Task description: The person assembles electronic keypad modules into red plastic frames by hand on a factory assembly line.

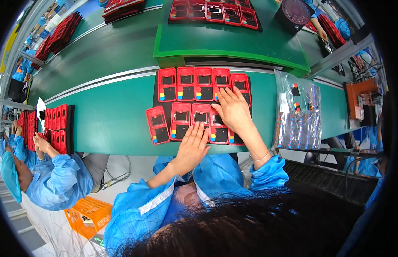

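Two rows of red phone casings [203,81] lie on a black tray [171,104] in front of me; each has a dark window, and many carry small blue and yellow pieces at a lower corner. My left hand [191,147] rests flat, fingers stretched, over the lower end of a casing [201,114] in the near row. My right hand [233,109] lies spread across casings at the tray's right side, its fingertips reaching the far row and its thumb near the close row. At the tray's left, another casing [157,124] sits slightly askew. Neither hand visibly grasps anything.
A clear plastic bag [298,113] with strips of small coloured pieces lies on the right. Beyond the tray stands a raised green platform [199,43] bearing more casings and a dark round fan [295,12]. A co-worker [57,175] handles casings at left; an orange crate [88,216] is on the floor.
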Demonstrator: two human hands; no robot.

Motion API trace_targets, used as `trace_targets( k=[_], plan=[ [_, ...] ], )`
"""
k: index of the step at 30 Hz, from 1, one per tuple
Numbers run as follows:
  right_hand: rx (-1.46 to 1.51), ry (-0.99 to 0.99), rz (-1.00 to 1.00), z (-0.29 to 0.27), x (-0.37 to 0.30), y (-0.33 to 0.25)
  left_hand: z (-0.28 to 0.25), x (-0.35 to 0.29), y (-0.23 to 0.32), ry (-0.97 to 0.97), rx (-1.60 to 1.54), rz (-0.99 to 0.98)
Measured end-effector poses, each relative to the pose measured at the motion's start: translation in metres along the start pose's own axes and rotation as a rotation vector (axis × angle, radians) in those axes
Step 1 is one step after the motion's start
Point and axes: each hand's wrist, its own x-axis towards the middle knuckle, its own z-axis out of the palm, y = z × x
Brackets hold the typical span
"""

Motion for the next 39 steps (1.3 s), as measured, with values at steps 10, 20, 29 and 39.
trace_targets(
  k=[10, 20, 29, 39],
  plan=[
    [0.066, -0.052, -0.083, 0.014, 0.021, -0.019, -0.001, -0.002, 0.000, 0.013, -0.021, -0.013],
    [0.078, -0.067, -0.163, 0.023, 0.042, -0.029, 0.003, -0.003, -0.002, 0.022, -0.015, 0.004],
    [0.313, -0.143, -0.319, 0.046, 0.063, -0.059, -0.023, -0.023, -0.021, 0.137, -0.109, 0.093],
    [0.215, -0.140, -0.375, 0.069, 0.081, -0.091, -0.049, -0.074, -0.087, -0.006, -0.050, -0.208]
  ],
)
